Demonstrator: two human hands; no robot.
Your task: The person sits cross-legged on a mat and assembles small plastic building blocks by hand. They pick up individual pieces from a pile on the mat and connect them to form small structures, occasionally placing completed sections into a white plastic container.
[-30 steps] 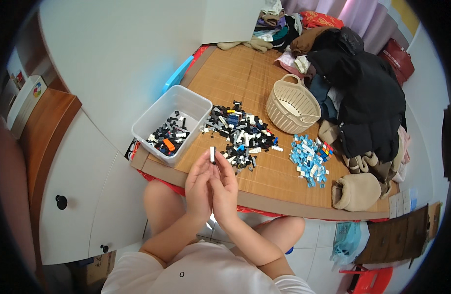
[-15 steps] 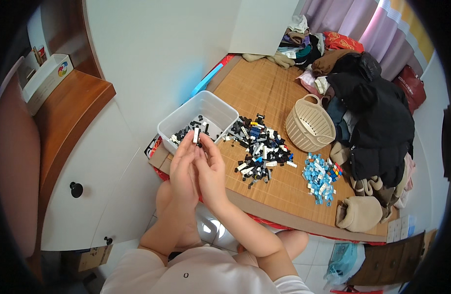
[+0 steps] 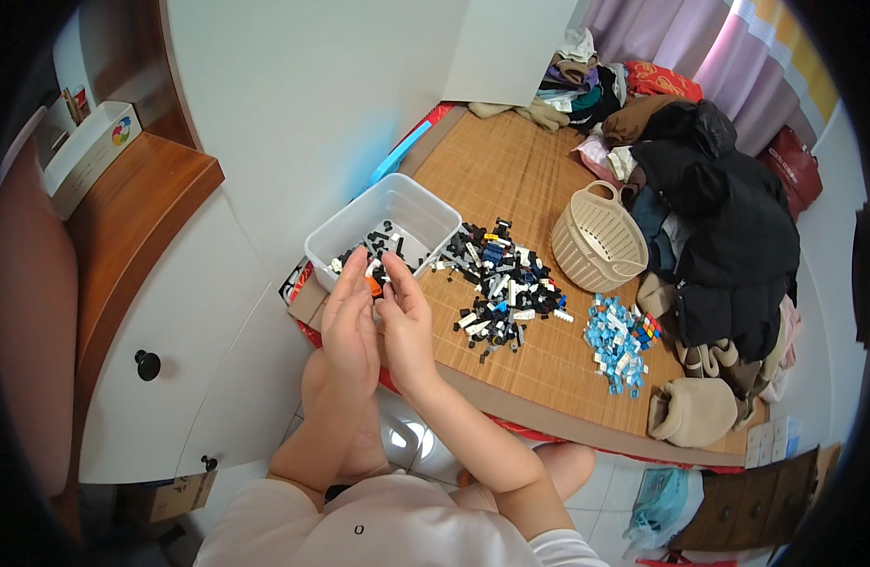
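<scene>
My left hand [image 3: 348, 321] and my right hand [image 3: 406, 317] are raised side by side, palms facing each other, at the near corner of a clear plastic bin [image 3: 425, 203]. Their fingertips reach over the bin's front rim, above the small black, white and orange bricks inside. The left fingers are straight and the right ones loosely bent. No brick shows between them. A pile of black, white and blue bricks [image 3: 501, 283] lies on the woven mat [image 3: 510, 161] just right of my right hand.
A smaller heap of light blue bricks [image 3: 614, 335] lies further right. A cream basket [image 3: 595, 236] stands behind it, with dark clothes [image 3: 718, 217] heaped at the right. A white cabinet with a black knob [image 3: 148, 364] and a wooden shelf [image 3: 142, 217] are on the left.
Both hands carried a small white brick from over the mat's front edge leftward to the bin. The white brick no longer shows at the fingertips.
</scene>
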